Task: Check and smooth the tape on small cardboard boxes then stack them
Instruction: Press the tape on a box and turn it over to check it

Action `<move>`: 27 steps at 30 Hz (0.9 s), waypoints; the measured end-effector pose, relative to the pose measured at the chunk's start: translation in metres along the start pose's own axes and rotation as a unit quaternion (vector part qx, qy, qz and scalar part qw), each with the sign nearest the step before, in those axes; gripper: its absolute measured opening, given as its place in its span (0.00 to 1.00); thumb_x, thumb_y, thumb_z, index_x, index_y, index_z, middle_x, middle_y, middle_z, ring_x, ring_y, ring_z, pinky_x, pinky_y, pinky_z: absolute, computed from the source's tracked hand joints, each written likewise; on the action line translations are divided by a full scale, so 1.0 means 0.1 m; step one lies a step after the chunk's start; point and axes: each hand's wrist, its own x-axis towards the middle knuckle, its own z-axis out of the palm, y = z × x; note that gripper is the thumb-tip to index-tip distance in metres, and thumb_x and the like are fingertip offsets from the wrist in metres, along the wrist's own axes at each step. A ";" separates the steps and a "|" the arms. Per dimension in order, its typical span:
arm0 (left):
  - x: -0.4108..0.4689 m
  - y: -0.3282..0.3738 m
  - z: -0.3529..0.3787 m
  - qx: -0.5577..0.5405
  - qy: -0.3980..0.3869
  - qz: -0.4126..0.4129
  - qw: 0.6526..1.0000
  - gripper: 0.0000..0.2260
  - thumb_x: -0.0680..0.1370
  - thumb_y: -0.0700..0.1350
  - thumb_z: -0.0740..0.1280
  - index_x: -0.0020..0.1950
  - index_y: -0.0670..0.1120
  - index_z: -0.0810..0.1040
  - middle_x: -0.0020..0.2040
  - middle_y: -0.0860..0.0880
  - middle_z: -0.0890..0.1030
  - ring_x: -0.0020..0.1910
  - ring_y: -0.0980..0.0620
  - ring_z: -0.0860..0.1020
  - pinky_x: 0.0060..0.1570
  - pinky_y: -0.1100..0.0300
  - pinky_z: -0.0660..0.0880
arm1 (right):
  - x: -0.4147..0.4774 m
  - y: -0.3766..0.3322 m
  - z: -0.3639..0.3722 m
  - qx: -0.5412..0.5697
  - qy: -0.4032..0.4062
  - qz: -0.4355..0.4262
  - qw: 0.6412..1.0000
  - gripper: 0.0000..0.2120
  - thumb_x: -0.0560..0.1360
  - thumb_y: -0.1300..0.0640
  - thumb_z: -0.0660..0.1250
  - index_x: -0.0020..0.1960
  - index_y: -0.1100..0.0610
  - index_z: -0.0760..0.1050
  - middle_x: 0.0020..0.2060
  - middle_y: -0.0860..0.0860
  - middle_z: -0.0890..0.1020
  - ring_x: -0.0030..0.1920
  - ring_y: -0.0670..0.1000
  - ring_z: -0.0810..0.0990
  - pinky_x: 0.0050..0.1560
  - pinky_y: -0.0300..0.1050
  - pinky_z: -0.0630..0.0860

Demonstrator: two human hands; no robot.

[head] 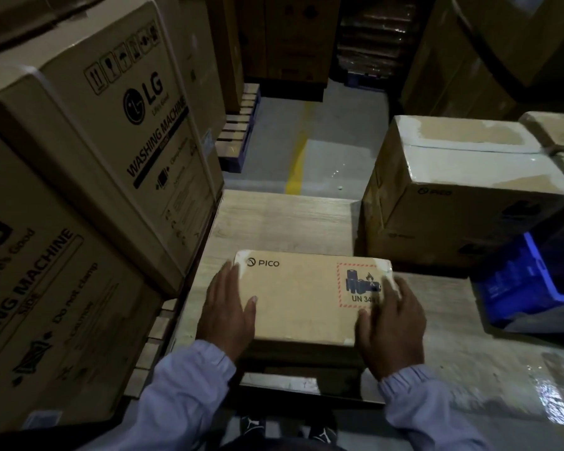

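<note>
A small flat PICO cardboard box [303, 297] lies in front of me on a wooden surface [284, 219], with a red-bordered battery label at its right end. My left hand [227, 315] rests flat on the box's left end, fingers straight over the taped edge. On the right end lies my right hand [393, 327], its fingers spread over the label and the shiny tape at the edge. Neither hand curls round the box.
Tall LG washing machine cartons [88, 177] wall in the left side. A larger taped PICO carton [463, 190] stands at the right, a blue plastic crate [531, 284] in front of it. Grey floor with a yellow line [298, 167] runs ahead.
</note>
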 end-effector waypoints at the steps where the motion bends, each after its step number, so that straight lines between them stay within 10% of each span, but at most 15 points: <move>1: 0.03 0.00 0.02 0.040 -0.022 0.058 0.997 0.29 0.79 0.54 0.58 0.76 0.41 0.63 0.76 0.42 0.62 0.74 0.43 0.62 0.72 0.49 0.62 | 0.02 -0.08 0.01 -0.010 -0.017 -0.054 0.998 0.31 0.71 0.49 0.67 0.69 0.64 0.68 0.68 0.65 0.69 0.65 0.63 0.69 0.65 0.59 0.67; 8: 0.03 0.17 0.09 0.156 -0.101 0.130 0.974 0.30 0.79 0.57 0.52 0.76 0.42 0.63 0.76 0.44 0.64 0.75 0.45 0.63 0.72 0.51 0.53 | -0.01 -0.51 0.26 -0.058 -0.168 -0.213 0.961 0.29 0.79 0.42 0.52 0.75 0.57 0.64 0.75 0.55 0.63 0.75 0.54 0.61 0.73 0.55 0.59; 16: 0.11 0.28 0.06 0.146 -0.099 0.118 0.977 0.31 0.76 0.58 0.49 0.75 0.43 0.65 0.75 0.44 0.67 0.74 0.45 0.64 0.73 0.48 0.60 | 0.06 -0.49 0.22 -0.043 -0.217 -0.216 0.951 0.32 0.79 0.38 0.46 0.77 0.54 0.59 0.76 0.52 0.60 0.77 0.51 0.55 0.77 0.51 0.51; 27: 0.13 0.50 0.26 0.122 -0.119 0.167 0.971 0.30 0.79 0.60 0.45 0.79 0.51 0.54 0.80 0.51 0.53 0.79 0.50 0.48 0.76 0.52 0.46 | 0.27 -0.16 0.10 -0.051 -0.195 -0.131 0.971 0.36 0.76 0.36 0.41 0.79 0.53 0.51 0.78 0.50 0.54 0.78 0.49 0.50 0.74 0.43 0.40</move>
